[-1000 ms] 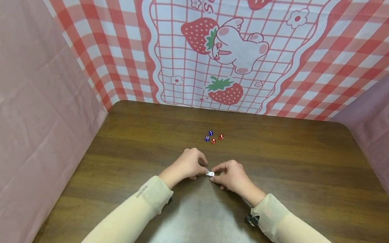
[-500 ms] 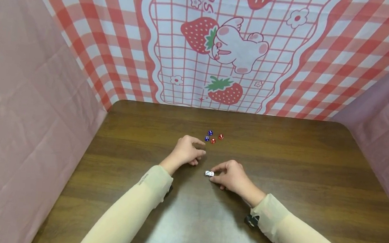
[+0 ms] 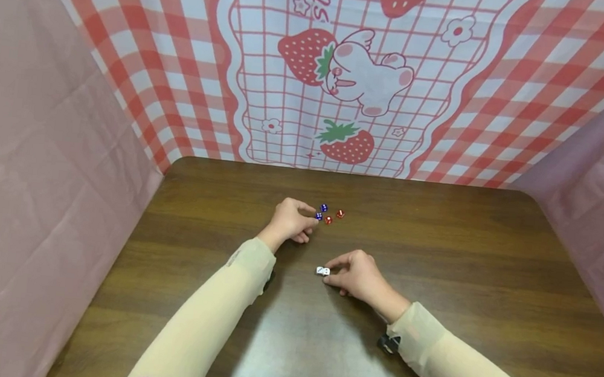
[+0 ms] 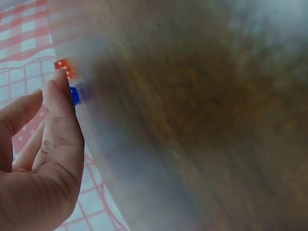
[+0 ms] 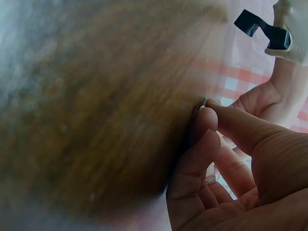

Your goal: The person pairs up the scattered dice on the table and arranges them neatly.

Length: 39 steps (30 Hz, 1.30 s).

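Two white dice (image 3: 323,271) sit side by side on the table. My right hand (image 3: 361,277) pinches the right-hand one between thumb and fingers; in the right wrist view the fingers (image 5: 195,159) mostly hide it. Farther back, my left hand (image 3: 289,219) has its thumb and index finger spread on either side of the nearer blue die (image 3: 319,216), without a visible grip. A second blue die (image 3: 324,207) lies just behind that one. To the right are two red dice, one nearer (image 3: 328,220) and one farther (image 3: 340,214). The left wrist view shows a red die (image 4: 62,66) and a blue die (image 4: 74,95) beyond the thumb.
The brown wooden table (image 3: 439,238) spreads out on both sides of the hands. A red-and-white checked cloth with strawberries (image 3: 347,144) hangs along its back edge. Pink cloths (image 3: 53,158) hang at the left and right.
My left hand has let go of the left white die and moved away, back to the blue dice. My right hand stays at the white dice.
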{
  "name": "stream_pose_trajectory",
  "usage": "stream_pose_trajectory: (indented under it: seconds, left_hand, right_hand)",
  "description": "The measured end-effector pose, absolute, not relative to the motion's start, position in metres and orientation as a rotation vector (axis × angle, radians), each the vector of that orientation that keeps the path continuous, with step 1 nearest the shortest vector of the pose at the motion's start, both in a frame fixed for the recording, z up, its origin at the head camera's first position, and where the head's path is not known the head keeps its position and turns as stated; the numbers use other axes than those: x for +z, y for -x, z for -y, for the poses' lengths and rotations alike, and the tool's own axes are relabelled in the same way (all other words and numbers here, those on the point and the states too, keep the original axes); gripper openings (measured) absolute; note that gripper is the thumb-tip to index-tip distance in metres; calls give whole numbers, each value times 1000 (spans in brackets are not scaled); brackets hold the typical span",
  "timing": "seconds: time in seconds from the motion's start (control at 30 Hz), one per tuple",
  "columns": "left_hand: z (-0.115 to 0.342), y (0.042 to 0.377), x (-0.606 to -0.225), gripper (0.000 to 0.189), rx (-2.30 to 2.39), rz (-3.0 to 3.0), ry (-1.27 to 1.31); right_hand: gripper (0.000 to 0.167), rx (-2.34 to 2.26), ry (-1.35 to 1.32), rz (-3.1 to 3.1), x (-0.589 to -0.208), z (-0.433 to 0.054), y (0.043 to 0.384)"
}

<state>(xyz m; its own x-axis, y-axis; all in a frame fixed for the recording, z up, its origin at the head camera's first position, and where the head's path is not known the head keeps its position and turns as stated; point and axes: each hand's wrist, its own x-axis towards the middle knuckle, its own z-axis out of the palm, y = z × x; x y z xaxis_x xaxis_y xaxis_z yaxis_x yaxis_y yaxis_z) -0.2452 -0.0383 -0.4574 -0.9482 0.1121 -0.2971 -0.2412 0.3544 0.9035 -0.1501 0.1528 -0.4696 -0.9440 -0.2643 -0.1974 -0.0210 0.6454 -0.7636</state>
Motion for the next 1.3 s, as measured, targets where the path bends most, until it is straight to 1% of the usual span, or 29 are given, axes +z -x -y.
stream_pose_trajectory:
  seconds: [0.17, 0.37, 1.3]
  left_hand:
    - [39, 253, -461, 31, 1618, -2285, 175]
    - [39, 256, -464, 30, 1653, -2237, 186]
    - [22, 269, -466, 13, 1478, -2369, 167]
  right_hand:
    - [18, -1185, 233, -2571, -470, -152, 150]
    - [19, -1183, 229, -2567, -470, -152, 150]
    - [18, -1197, 244, -2567, -471, -155, 150]
